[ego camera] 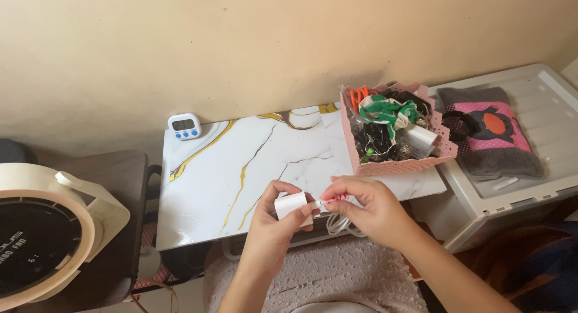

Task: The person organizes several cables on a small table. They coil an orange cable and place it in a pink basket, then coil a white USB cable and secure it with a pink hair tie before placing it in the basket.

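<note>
Both hands meet over the table edge: the left hand [274,220] pinches a small white square charger block [291,205], and the right hand [367,207] fingers close on its pink-tipped white cable plug [333,200].

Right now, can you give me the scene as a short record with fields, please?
left hand: left hand holds a white charger block
right hand: right hand pinches a pink cable plug at the block
cable: white cable hangs below the hands
surface: marble-pattern tabletop
nearby: pink basket of mixed items; small white timer; white fan
</note>
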